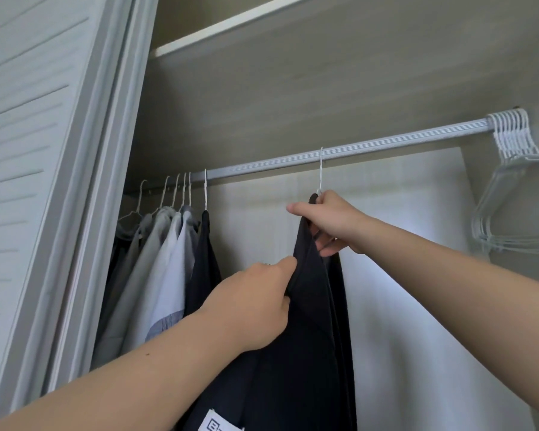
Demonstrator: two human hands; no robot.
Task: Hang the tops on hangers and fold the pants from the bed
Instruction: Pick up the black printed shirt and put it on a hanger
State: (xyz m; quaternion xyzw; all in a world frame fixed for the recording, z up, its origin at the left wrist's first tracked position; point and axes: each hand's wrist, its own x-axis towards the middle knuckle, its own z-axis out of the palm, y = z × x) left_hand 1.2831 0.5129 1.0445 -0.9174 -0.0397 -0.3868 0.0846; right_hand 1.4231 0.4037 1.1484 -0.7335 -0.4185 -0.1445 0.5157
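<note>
Only the hook and twisted neck of the white wire hanger [320, 169] can be seen; its shoulders are hidden inside the navy top [308, 337]. The top is hung from the closet rod [386, 143] and reaches from the centre of the view down to 6 o'clock, where its hem is cut off by the lower edge. A white label [221, 426] at 6 o'clock is also cut off, and its print cannot be read.

The right grip [330, 220] is closed around the collar just under the hanger neck, with its fingertips partly hidden behind the cloth. The left grip [255, 303] is pinched on the near shoulder edge of the top.

At 8 o'clock six hooks are counted on the rod, carrying a row of hung tops [168, 259]. The leftmost of these are dark and hard to separate.

At 3 o'clock a bunch of empty white hangers [511, 135] is pressed together at the end of the rod. Roughly eight hooks are seen, the exact count is uncertain, and their bodies are cut off by the right edge.

A louvred door [28, 119] fills 9 o'clock.
</note>
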